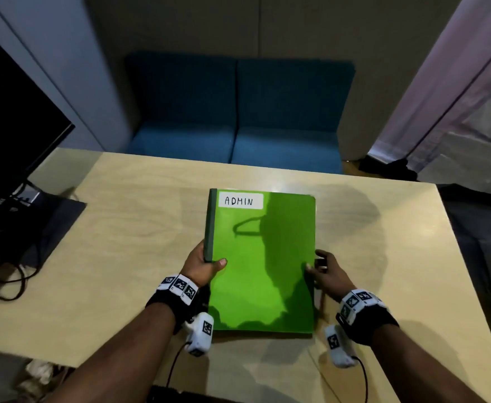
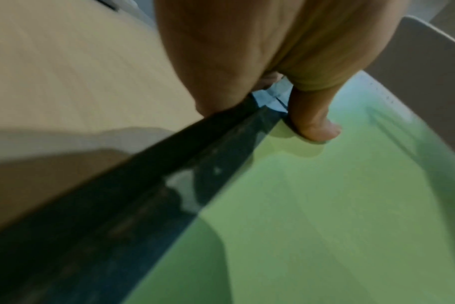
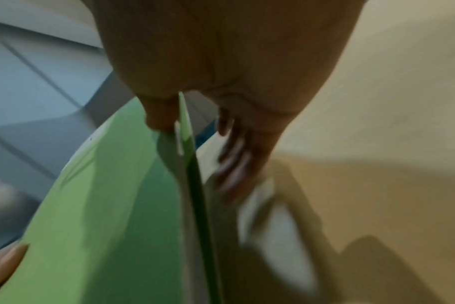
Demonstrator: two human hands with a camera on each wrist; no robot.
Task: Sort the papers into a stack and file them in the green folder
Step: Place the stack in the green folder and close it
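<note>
Meanwhile both hands grip the closed green folder (image 1: 263,263) between them: left hand (image 1: 202,264) at its dark spine, right hand (image 1: 324,271) pinching the open edge; papers hidden.

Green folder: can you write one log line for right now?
green folder closed, on table | left hand grips spine | right hand pinches open edge

The folder (image 1: 263,266) is lying closed near the middle of the table (image 1: 128,228), its label (image 1: 240,201) sitting at its far left corner. The left hand (image 1: 202,264) is gripping its left edge, the right hand (image 1: 327,273) its right edge. A monitor (image 1: 11,135) is standing at the table's far left, cables (image 1: 3,266) trailing beside it. A sofa (image 1: 238,112) is sitting beyond the far edge.
</note>
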